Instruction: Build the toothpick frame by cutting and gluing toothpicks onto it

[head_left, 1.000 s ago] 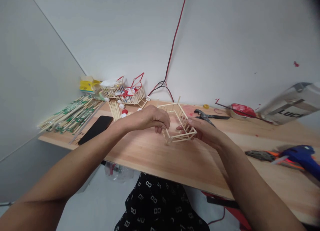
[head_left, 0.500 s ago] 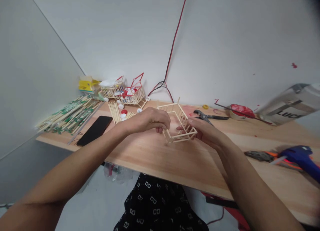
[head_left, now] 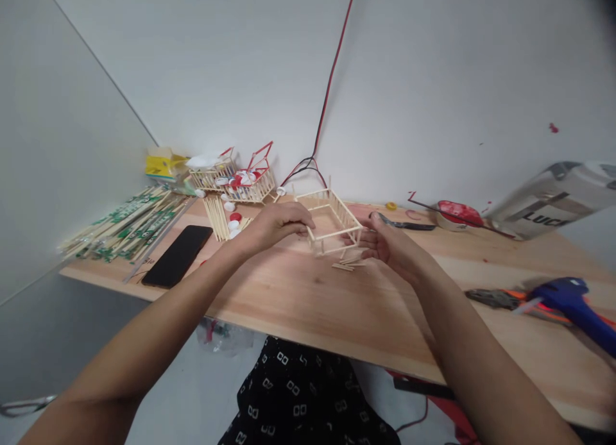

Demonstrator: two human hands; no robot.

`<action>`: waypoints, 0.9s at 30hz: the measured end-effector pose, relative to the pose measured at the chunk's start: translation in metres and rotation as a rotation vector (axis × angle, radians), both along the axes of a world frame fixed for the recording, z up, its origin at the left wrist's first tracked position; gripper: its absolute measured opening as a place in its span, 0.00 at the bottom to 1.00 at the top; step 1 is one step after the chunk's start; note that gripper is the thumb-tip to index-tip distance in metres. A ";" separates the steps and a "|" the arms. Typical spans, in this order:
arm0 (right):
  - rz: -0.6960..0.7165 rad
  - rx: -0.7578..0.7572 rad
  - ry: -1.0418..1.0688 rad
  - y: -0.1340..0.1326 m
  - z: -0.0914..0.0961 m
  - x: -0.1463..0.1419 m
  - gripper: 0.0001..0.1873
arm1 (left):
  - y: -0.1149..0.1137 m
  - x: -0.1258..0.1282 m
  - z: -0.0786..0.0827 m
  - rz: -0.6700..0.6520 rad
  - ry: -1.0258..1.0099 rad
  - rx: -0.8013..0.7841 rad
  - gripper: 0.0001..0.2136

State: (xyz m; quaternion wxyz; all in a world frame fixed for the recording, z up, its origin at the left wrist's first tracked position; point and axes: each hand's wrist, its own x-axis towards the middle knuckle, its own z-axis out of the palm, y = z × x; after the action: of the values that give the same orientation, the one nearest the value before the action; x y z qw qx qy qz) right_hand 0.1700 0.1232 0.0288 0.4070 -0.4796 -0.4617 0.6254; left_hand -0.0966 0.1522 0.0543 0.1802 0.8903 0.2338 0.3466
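Note:
A small box-shaped frame of thin wooden sticks (head_left: 334, 204) sits over the middle of the table, its open top facing up. My left hand (head_left: 283, 224) pinches its near left corner between thumb and fingers. At its right side my right hand (head_left: 387, 243) is open, thumb raised and fingers stretched toward the frame; whether the fingertips touch it I cannot tell. Several short cut sticks (head_left: 347, 264) lie just in front of the frame, by my right fingers.
Left: a black phone (head_left: 177, 256), packaged skewers (head_left: 129, 230), loose sticks (head_left: 216, 217), bottle caps (head_left: 235, 217) and a filled stick basket with red handle (head_left: 255, 187). Right: black-handled pliers (head_left: 409, 225), a red-stained bowl (head_left: 459, 217), other pliers (head_left: 495, 297), a blue glue gun (head_left: 568, 297).
The stick frame has gone from tilted to nearly level and moved slightly away. My right hand has loosened from it and opened. Short sticks now show on the table in front.

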 end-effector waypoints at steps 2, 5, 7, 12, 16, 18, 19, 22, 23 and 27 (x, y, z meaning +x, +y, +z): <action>-0.040 0.007 -0.021 0.000 -0.002 0.002 0.23 | 0.002 -0.003 -0.002 0.016 -0.021 -0.047 0.06; -0.086 0.038 -0.075 0.001 -0.007 0.004 0.21 | 0.005 -0.007 -0.003 0.049 -0.028 -0.102 0.07; -0.094 0.069 -0.119 0.000 -0.009 0.004 0.20 | 0.008 -0.009 -0.005 0.076 -0.025 -0.093 0.06; -0.073 0.146 -0.237 -0.001 -0.011 0.005 0.21 | 0.019 -0.012 -0.015 0.079 -0.011 -0.070 0.06; -0.043 0.219 -0.438 0.002 -0.018 0.011 0.19 | 0.026 -0.012 -0.024 0.085 0.001 -0.060 0.06; -0.039 0.343 -0.579 0.004 -0.023 0.014 0.17 | 0.028 -0.011 -0.028 0.106 0.028 -0.052 0.06; -0.042 0.422 -0.655 0.005 -0.025 0.015 0.15 | 0.028 -0.011 -0.030 0.115 0.042 -0.051 0.07; -0.020 0.608 -0.854 0.006 -0.029 0.017 0.12 | 0.029 -0.010 -0.033 0.131 0.064 -0.040 0.07; 0.006 0.635 -0.902 0.006 -0.031 0.017 0.12 | 0.029 -0.010 -0.034 0.134 0.066 -0.035 0.07; 0.130 0.674 -1.055 0.006 -0.037 0.011 0.12 | 0.029 -0.008 -0.037 0.158 0.079 -0.013 0.07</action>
State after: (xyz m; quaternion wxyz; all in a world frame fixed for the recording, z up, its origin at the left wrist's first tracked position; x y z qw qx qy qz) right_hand 0.1814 0.1289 -0.0080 0.2143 -0.5399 -0.8004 0.1481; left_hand -0.1048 0.1809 0.0174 0.1487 0.8809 0.3127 0.3228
